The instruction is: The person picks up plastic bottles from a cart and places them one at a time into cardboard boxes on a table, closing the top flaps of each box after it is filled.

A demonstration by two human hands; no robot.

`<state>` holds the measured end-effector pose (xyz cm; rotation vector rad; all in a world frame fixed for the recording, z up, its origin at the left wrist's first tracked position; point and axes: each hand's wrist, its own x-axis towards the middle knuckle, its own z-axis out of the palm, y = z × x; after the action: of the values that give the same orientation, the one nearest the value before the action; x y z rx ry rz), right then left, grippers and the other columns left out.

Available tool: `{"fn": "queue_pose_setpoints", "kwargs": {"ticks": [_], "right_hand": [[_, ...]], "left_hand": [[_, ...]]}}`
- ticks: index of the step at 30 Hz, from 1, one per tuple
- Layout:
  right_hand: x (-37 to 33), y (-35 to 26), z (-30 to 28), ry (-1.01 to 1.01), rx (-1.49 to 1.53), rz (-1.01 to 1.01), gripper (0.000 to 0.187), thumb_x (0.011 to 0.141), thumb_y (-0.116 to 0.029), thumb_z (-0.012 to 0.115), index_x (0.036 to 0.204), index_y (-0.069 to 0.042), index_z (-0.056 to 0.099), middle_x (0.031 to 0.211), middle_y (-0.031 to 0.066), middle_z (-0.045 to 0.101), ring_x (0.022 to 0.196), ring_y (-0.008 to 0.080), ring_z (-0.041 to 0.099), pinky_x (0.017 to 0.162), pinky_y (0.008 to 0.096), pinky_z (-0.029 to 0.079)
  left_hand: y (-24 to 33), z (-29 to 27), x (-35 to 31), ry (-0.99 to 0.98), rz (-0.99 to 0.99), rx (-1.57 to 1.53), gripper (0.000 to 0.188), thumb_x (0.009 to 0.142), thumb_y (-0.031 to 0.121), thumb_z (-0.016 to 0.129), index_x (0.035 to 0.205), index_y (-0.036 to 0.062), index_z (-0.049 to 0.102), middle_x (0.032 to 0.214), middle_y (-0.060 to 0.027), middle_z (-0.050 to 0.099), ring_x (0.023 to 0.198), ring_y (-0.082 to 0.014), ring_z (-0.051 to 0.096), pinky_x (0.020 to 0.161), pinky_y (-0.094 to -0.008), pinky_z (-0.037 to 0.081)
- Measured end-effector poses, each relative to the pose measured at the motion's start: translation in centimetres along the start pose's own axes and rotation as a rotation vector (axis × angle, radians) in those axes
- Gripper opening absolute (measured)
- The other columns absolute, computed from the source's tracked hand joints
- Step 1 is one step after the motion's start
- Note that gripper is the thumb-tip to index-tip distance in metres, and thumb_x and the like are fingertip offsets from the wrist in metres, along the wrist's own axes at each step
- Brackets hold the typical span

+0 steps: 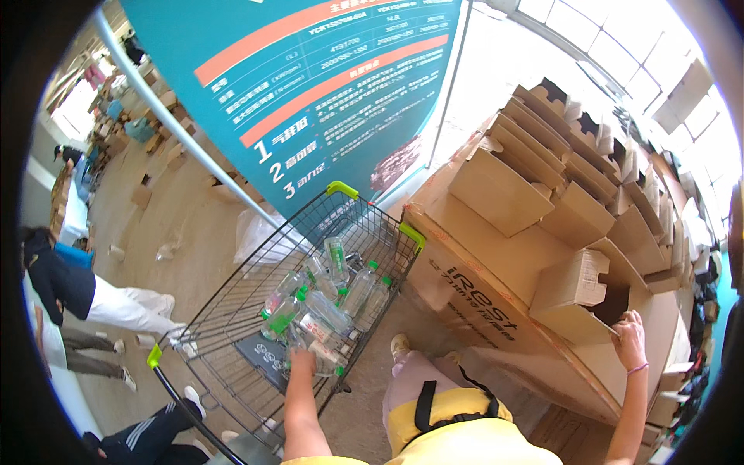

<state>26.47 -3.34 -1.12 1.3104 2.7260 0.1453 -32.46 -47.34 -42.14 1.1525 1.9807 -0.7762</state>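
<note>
My left hand (302, 363) reaches down into a black wire shopping cart (221, 310) with bright green corner caps. Its fingers look closed around a clear plastic bottle (294, 336), though they are partly hidden. Several more plastic bottles with green caps, one of them a clear bottle (359, 291), lie jumbled in the cart. On the right, my right hand (629, 341), with a thin band at the wrist, grips the near edge of an open cardboard box (570, 298). That box stands on a large brown carton, its flaps up and its inside mostly dark.
The large printed carton (465, 271) stands right of the cart, bearing rows of open boxes (504, 190). A tall teal banner (310, 93) rises behind the cart. A person in white trousers (128, 304) and others stand at left. Boxes litter the far floor.
</note>
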Motion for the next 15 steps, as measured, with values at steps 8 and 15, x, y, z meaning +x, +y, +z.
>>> {"fn": "queue_pose_setpoints", "kwargs": {"ticks": [8, 15], "right_hand": [[-1.1, 0.0, 0.0, -0.042, -0.054, 0.049, 0.014, 0.060, -0.005, 0.069, 0.074, -0.005, 0.069, 0.076, 0.0109, 0.066, 0.097, 0.0299, 0.057, 0.099, 0.0424, 0.041], [0.1, -2.0, -2.3, -0.077, -0.150, 0.034, 0.017, 0.064, -0.014, 0.072, 0.079, -0.005, 0.068, 0.089, 0.0090, 0.065, 0.100, 0.0271, 0.056, 0.099, 0.0403, 0.042]], "left_hand": [[2.0, 0.3, -0.3, 0.027, -0.052, 0.205, 0.039, 0.091, 0.029, 0.057, 0.127, 0.0143, 0.059, 0.131, -0.0068, 0.058, 0.128, -0.0285, 0.047, 0.110, -0.0548, 0.026], [-2.4, -5.9, -2.5, -0.357, -0.098, -0.203, 0.080, 0.050, 0.047, 0.088, 0.117, 0.0088, 0.065, 0.120, -0.0128, 0.065, 0.108, -0.0280, 0.063, 0.088, -0.0396, 0.050]]}}
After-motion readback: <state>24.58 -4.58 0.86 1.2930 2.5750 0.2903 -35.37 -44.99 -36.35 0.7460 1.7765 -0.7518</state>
